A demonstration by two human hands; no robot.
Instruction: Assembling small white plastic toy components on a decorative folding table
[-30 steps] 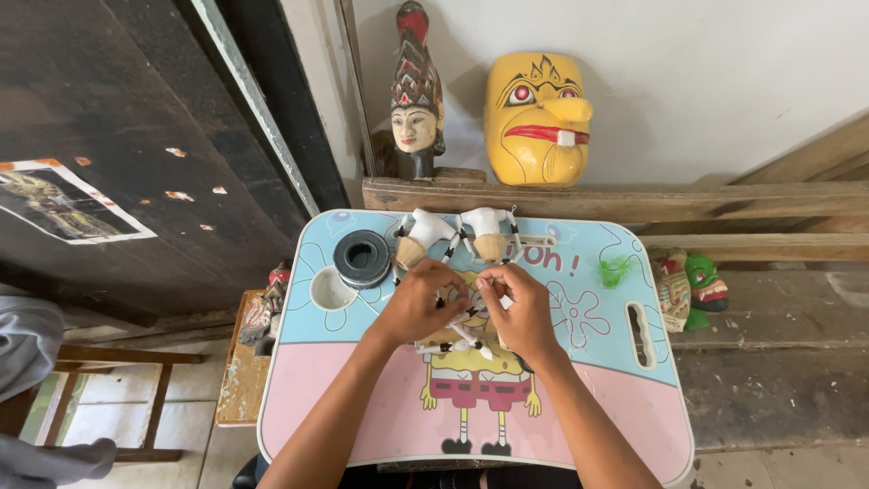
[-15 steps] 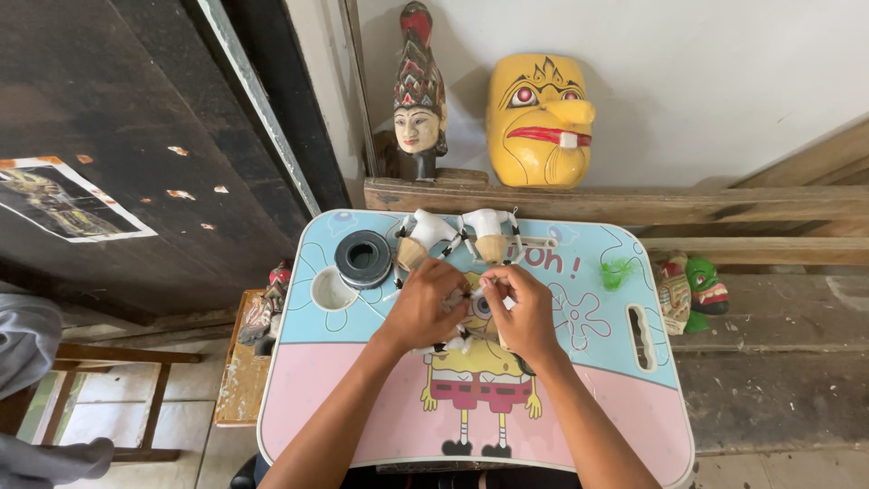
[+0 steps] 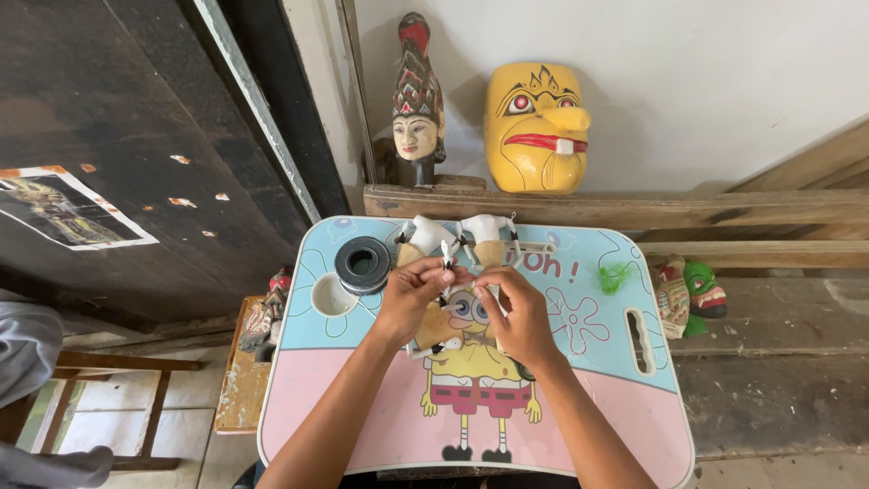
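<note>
A black tape roll (image 3: 363, 263) sits at the far left of the tabletop (image 3: 579, 398). My left hand (image 3: 412, 299) pinches a small white-and-tan puppet piece (image 3: 437, 319) at the middle of the tabletop; my right hand (image 3: 518, 312), fingers curled, pinches its other side. Two more puppet pieces (image 3: 457, 237) lie just beyond.

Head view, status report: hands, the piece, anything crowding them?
Left hand and right hand both pinch the small puppet arm piece over the lap table. Two more puppet limbs beyond; black tape roll left, apart.
</note>
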